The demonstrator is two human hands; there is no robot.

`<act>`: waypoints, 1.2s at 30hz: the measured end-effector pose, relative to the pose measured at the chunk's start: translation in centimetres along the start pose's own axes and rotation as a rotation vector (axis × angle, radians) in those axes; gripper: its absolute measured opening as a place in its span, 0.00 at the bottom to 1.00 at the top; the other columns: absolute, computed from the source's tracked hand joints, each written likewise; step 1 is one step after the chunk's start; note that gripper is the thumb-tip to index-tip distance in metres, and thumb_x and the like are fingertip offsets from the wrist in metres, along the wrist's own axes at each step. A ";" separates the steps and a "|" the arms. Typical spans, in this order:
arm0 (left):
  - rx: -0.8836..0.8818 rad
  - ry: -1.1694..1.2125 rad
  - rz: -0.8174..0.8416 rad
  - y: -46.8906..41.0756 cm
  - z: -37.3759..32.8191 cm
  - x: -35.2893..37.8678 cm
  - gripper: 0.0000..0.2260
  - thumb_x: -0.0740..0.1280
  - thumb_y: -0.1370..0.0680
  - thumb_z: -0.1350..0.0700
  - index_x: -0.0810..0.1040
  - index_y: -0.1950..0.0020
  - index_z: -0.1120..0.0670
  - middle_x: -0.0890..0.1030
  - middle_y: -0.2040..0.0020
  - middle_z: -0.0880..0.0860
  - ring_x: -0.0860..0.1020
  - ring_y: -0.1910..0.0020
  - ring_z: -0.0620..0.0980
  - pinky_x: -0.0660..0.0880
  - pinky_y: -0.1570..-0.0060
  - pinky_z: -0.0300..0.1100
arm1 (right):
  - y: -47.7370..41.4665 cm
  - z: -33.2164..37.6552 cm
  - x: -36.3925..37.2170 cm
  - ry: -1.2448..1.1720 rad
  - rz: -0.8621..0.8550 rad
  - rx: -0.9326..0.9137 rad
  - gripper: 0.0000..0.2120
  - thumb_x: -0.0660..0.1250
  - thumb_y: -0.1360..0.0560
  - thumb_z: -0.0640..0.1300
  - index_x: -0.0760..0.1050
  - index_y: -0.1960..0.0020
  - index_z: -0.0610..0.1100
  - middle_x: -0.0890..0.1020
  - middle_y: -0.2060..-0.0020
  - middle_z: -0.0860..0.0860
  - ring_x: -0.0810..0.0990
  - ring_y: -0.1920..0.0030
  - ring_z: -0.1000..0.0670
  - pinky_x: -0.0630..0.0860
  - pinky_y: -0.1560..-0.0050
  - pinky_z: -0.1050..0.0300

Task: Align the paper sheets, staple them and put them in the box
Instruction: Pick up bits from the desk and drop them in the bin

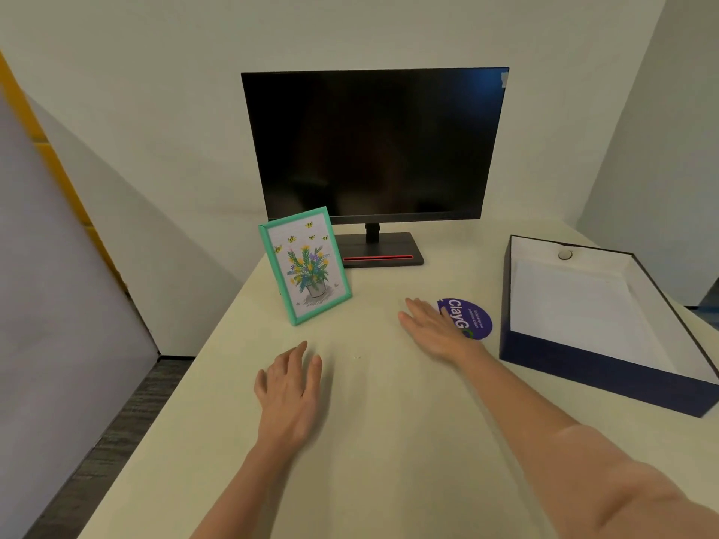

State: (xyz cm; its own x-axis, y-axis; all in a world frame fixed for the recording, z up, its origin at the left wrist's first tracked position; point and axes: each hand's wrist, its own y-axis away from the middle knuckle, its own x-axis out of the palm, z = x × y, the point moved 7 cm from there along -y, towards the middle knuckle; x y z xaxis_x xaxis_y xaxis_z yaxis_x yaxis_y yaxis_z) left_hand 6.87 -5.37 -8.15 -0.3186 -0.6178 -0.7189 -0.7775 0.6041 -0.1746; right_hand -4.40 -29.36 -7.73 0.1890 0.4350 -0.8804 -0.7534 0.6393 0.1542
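A dark blue box (595,373) with a white inside stands open at the right of the table. White paper sheets (579,305) lie flat in it. My left hand (290,390) rests palm down on the table, fingers apart, holding nothing. Farther right, my right hand (434,328) also lies flat and open, partly over a round purple sticker (476,319). No stapler is in view.
A black monitor (373,145) stands at the back of the cream table (389,441). A green picture frame (305,264) with a flower drawing leans in front of its left side. The table's left edge drops to a dark floor.
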 end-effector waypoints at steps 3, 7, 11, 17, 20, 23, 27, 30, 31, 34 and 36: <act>-0.003 -0.003 0.004 -0.1 0.2 0.1 0.21 0.48 0.18 0.45 0.63 0.27 0.47 0.67 0.31 0.50 0.61 0.27 0.47 0.45 0.25 0.49 | 1.4 2.1 1.9 -0.008 0.041 -0.105 0.28 0.43 0.19 0.60 0.45 0.22 0.53 0.47 0.22 0.53 0.42 0.22 0.56 0.37 0.23 0.52; -0.004 -0.010 0.021 0.1 -0.1 0.0 0.20 0.49 0.18 0.47 0.63 0.26 0.48 0.67 0.30 0.50 0.61 0.27 0.47 0.44 0.25 0.49 | 4.5 3.7 3.4 -0.056 0.090 -0.171 0.26 0.44 0.18 0.58 0.46 0.22 0.55 0.49 0.22 0.56 0.44 0.23 0.59 0.38 0.23 0.56; 0.024 -0.034 0.157 -0.5 -0.4 0.4 0.20 0.47 0.17 0.46 0.62 0.26 0.47 0.63 0.25 0.48 0.56 0.24 0.45 0.43 0.25 0.50 | 7.3 3.3 2.8 -0.352 0.068 -0.121 0.22 0.49 0.18 0.54 0.55 0.24 0.59 0.61 0.25 0.59 0.56 0.25 0.58 0.50 0.25 0.58; 0.190 -0.301 0.352 -2.7 -1.8 2.5 0.25 0.45 0.17 0.45 0.51 0.22 0.51 0.50 0.21 0.49 0.48 0.22 0.45 0.44 0.24 0.50 | 10.6 4.0 4.9 -0.111 0.091 -0.161 0.25 0.47 0.17 0.52 0.45 0.22 0.57 0.50 0.23 0.58 0.43 0.22 0.54 0.38 0.27 0.62; 0.229 -0.383 0.406 -2.9 -2.3 3.9 0.26 0.45 0.18 0.45 0.50 0.22 0.53 0.49 0.20 0.52 0.48 0.21 0.48 0.45 0.24 0.52 | 11.6 4.9 4.8 -0.184 0.101 -0.161 0.25 0.48 0.17 0.52 0.45 0.22 0.58 0.52 0.23 0.59 0.44 0.22 0.49 0.42 0.26 0.59; 0.247 -0.419 0.412 -3.4 -2.6 4.6 0.26 0.44 0.18 0.44 0.49 0.22 0.54 0.48 0.20 0.52 0.47 0.21 0.49 0.44 0.24 0.53 | 11.3 3.9 4.2 -0.188 0.004 -0.093 0.25 0.47 0.17 0.50 0.44 0.22 0.56 0.51 0.22 0.56 0.44 0.22 0.49 0.42 0.25 0.56; 0.330 -0.448 0.463 -2.9 -4.0 5.6 0.25 0.43 0.18 0.45 0.49 0.21 0.52 0.48 0.20 0.50 0.46 0.21 0.47 0.42 0.24 0.52 | 9.6 3.1 4.2 -0.022 -0.043 -0.060 0.26 0.45 0.17 0.49 0.42 0.21 0.49 0.49 0.22 0.50 0.45 0.22 0.54 0.39 0.23 0.53; 0.405 -0.454 0.489 -1.6 -4.6 5.8 0.25 0.44 0.17 0.46 0.48 0.21 0.51 0.48 0.20 0.49 0.46 0.22 0.45 0.41 0.23 0.52 | 8.8 4.2 4.4 -0.005 0.023 -0.137 0.26 0.45 0.17 0.50 0.43 0.21 0.51 0.51 0.22 0.51 0.46 0.22 0.56 0.40 0.23 0.54; 0.425 -0.459 0.490 -1.1 -4.6 5.8 0.25 0.44 0.17 0.46 0.48 0.21 0.51 0.48 0.21 0.48 0.46 0.22 0.44 0.41 0.23 0.51 | 8.9 4.7 4.6 0.000 0.039 -0.171 0.26 0.46 0.17 0.50 0.43 0.21 0.51 0.51 0.22 0.52 0.46 0.22 0.57 0.39 0.23 0.54; 0.464 -0.471 0.505 0.7 -4.4 5.4 0.25 0.44 0.17 0.47 0.47 0.21 0.51 0.47 0.21 0.48 0.45 0.22 0.43 0.41 0.23 0.50 | 10.2 5.7 5.4 0.014 0.054 -0.254 0.25 0.47 0.17 0.50 0.45 0.22 0.52 0.52 0.22 0.54 0.47 0.23 0.59 0.40 0.23 0.57; 0.463 -0.449 0.524 1.8 -4.4 5.2 0.24 0.44 0.17 0.47 0.47 0.21 0.51 0.47 0.21 0.48 0.45 0.22 0.42 0.40 0.23 0.48 | 11.4 5.9 5.8 -0.007 0.049 -0.277 0.25 0.47 0.17 0.50 0.44 0.22 0.53 0.52 0.22 0.56 0.48 0.24 0.61 0.39 0.24 0.60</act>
State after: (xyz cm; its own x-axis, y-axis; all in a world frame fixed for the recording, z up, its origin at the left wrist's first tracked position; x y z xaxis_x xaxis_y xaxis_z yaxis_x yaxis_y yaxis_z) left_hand 1.43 -9.74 -9.20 -0.2544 0.0016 -0.9671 -0.2560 0.9642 0.0689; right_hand -8.15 -15.83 -8.38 0.1520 0.4662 -0.8715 -0.9049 0.4203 0.0670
